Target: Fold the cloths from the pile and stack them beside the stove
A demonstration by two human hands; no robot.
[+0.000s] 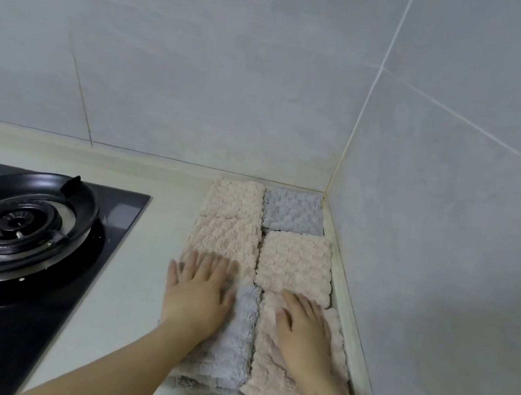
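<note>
Our left hand (196, 294) and right hand (304, 334) press flat, fingers straight, on folded cloths (294, 262) right of the stove (118, 207); we judge a sideways shove could unfold them.

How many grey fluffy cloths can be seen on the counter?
2: one grey fluffy cloth in the far wall corner, a second grey cloth nearest, under the left hand. Others may be hidden beneath.

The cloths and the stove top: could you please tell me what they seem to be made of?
The cloths look like plush microfibre or fleece: a matte, bumpy, tufted pile. The stove top looks like glossy black glass, since it mirrors pale light; enamelled metal is possible.
</note>
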